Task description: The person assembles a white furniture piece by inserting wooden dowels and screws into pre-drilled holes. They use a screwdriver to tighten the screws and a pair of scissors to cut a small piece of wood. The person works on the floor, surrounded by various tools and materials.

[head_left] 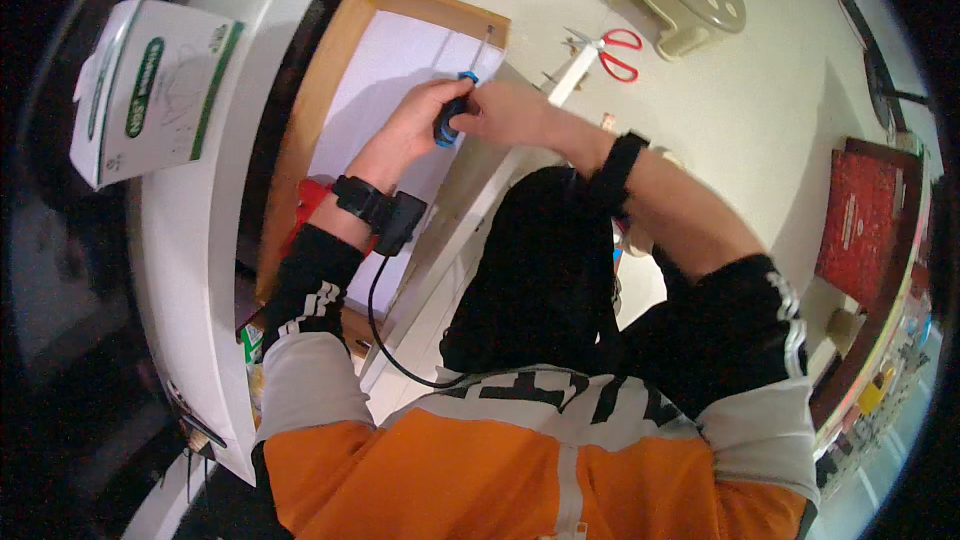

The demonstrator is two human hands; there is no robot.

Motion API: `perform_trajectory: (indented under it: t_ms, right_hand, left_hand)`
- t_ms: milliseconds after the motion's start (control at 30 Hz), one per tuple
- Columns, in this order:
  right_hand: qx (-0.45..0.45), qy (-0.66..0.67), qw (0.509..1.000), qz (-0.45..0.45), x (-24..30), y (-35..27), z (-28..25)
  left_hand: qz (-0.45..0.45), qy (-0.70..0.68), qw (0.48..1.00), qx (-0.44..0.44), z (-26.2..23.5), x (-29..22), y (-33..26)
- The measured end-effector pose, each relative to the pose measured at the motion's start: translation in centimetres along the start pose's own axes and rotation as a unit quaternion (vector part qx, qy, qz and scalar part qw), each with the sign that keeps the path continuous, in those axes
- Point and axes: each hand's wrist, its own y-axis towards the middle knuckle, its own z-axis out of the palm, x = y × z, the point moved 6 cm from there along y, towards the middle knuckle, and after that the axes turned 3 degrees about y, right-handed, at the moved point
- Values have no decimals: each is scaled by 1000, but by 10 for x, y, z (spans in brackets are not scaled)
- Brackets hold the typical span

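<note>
A screwdriver (452, 125) with a black and blue handle is between my two hands, its thin shaft pointing up toward the far corner of an open drawer. My left hand (425, 112) has its fingers closed against the handle from the left. From the other side my right hand (510, 112), partly smeared by motion, closes its thumb and fingers on the same handle. Beneath both hands lies the drawer (490, 24), wooden-sided with a white bottom. Whether the screwdriver's tip touches the drawer's corner I cannot tell.
Red-handled scissors (620, 68) lie beyond the drawer's right side, near a pale plastic stool (690, 0). A white box (165, 90) stands on the white cabinet top (190, 270) at left. Something red (312, 202) sits by my left forearm. At far right is a red package (862, 220).
</note>
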Motion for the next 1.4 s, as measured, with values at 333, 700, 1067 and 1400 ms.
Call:
perform_trajectory:
  t_ms: [333,700,1067,1400]
  right_hand:
    - [10,39,997,67,-2,-195,-262]
    - [-337,327,883,-22,119,-89,-187]
    - [-152,660,694,243,8,6,69]
    - [-236,664,669,236,-9,5,82]
  left_hand:
    - [-46,10,999,-17,-10,11,6]
    - [-59,-21,998,-19,-4,13,20]
    - [-61,108,991,-44,-15,-14,12]
    - [-68,90,992,-54,-32,-1,11]
